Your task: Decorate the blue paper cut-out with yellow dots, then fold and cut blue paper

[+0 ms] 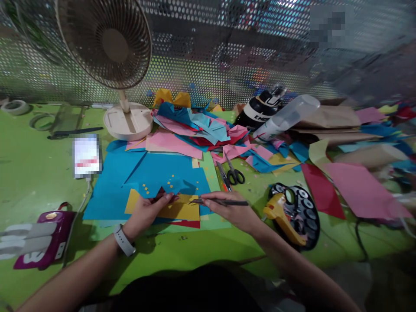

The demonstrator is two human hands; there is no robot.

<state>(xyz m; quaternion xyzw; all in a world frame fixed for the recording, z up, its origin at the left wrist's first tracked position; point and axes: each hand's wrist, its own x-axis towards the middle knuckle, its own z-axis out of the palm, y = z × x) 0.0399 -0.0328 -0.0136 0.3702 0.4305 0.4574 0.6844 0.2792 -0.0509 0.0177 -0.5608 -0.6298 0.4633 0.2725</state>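
Observation:
My left hand is closed, thumb pressed on a piece of blue paper with a jagged edge; its fingers are partly hidden beneath. Small yellow paper squares are dotted over the blue paper around it. In my right hand is a pair of slim dark metal tweezers, the points turned left toward my left thumb. Under both hands lies a yellow paper sheet, on top of a large blue sheet. Whether the tweezer tips grip anything is too small to tell.
Black-handled scissors lie beyond my right hand. A yellow glue gun rests on a dark palette-shaped tray. A fan, bottles and paper scraps line the back; a phone and purple device lie left.

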